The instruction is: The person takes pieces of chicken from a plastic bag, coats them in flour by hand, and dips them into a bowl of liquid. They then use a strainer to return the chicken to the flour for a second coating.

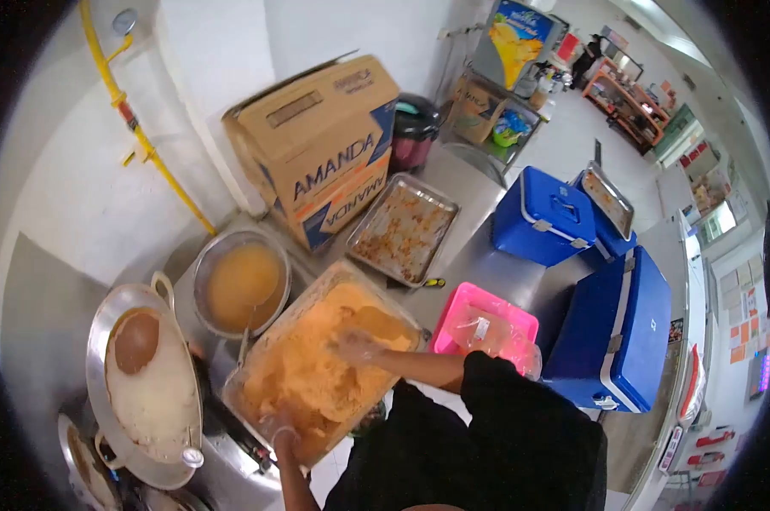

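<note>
A large rectangular container holds orange powdery breading. My left hand is down in the breading at the container's near left end, its fingers partly buried. My right hand rests in the breading nearer the middle right, its fingers coated and blurred. Both hands look covered by thin clear gloves. What lies under or between the fingers cannot be made out. Just left of the container stands a metal bowl of yellowish liquid with a handle sticking out.
A wok of foamy oil with a thermometer is at left. Behind are a crumb-strewn metal tray and a cardboard box. To the right are a pink basin with a plastic bag and blue coolers. A yellow pipe runs along the wall.
</note>
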The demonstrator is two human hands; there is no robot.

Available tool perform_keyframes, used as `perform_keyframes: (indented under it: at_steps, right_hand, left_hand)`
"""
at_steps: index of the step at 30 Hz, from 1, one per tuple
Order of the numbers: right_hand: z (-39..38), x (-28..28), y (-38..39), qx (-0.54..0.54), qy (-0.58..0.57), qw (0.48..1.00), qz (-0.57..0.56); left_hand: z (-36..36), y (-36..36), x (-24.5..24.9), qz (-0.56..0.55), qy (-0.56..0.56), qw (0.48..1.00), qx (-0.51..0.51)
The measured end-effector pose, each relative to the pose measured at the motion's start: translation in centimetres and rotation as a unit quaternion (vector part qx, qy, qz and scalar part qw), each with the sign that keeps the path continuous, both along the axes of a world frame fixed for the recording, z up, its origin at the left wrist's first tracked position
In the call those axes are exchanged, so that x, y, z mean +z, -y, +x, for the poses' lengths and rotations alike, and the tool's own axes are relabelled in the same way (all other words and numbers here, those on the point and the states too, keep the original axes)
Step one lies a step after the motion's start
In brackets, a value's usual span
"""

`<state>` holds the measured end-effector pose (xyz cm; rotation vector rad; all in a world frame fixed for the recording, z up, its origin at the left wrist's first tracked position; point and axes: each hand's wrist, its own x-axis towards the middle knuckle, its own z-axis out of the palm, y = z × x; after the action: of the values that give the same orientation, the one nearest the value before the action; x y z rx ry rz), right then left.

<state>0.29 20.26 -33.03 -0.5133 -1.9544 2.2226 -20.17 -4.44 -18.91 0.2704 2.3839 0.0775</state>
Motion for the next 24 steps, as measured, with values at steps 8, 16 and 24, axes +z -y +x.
perform_keyframes:
  at_steps: [8, 16, 24]
  right_hand:
    - [-1.2, 7.3, 8.0, 0.067, 0.191, 0.975, -0.095]
    - [-6.4, 12.3, 4.9, 0.132, 0.232, 0.950, 0.163]
    - [-2.1, 12.8, 0.6, 0.013, 0.179, 0.963, 0.204]
  left_hand:
    - [2.9, 0.5, -7.1, 0.232, 0.054, 0.971, -0.033]
    - [3.3, -3.0, 0.1, 0.368, 0.275, 0.785, 0.415]
    - [2.6, 2.8, 0.7, 0.357, 0.187, 0.871, 0.280]
